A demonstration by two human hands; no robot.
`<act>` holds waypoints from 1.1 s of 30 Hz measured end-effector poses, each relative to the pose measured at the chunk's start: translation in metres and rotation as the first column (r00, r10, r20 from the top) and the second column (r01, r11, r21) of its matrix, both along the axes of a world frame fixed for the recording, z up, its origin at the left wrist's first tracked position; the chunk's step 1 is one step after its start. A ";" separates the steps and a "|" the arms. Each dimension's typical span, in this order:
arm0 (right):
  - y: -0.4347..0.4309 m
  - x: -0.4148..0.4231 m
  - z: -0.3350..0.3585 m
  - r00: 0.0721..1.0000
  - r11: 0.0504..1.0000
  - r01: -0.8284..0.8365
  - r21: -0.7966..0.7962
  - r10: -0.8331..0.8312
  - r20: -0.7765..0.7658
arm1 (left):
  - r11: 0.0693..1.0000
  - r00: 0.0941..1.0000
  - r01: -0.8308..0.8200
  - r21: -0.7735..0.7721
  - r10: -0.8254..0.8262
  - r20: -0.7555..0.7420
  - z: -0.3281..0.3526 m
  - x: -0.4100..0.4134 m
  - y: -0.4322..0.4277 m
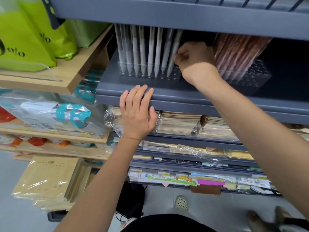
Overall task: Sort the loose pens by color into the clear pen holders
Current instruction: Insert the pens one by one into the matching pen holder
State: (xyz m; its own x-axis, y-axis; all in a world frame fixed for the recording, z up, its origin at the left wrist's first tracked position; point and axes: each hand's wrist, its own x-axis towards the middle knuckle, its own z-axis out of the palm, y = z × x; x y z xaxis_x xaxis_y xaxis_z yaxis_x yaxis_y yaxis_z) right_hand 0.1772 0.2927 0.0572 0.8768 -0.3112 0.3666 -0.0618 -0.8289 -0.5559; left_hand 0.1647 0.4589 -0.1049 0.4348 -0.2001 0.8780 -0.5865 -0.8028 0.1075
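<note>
Nearest, the left hand [136,114] rests flat, fingers straight, on the shelf [184,97] edge. Beyond it, the right hand [194,59] pinches a white pen [175,46] standing in the clear holder [177,77]. Next, probably, seating it in 1 free hole.

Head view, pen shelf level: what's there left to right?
Green bags → clear holder of white pens → right hand, pinching the rightmost white pen → second clear holder of pink pens.

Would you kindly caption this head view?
Right hand pinches a white pen in the clear holder; left hand rests on shelf.
</note>
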 end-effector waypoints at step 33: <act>0.022 -0.012 -0.001 0.977 0.990 0.141 -0.028 -0.144 -0.155 | 0.988 0.973 0.136 0.077 -0.118 -0.198 0.015 -0.017 0.017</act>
State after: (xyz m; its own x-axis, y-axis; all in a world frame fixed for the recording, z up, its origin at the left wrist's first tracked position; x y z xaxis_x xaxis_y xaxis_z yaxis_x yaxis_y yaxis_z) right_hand 0.1650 0.3149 0.0559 0.8705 -0.4324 0.2351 -0.2649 -0.8142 -0.5166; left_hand 0.1478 0.4758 -0.0896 0.5599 -0.3382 0.7564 -0.6595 -0.7346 0.1597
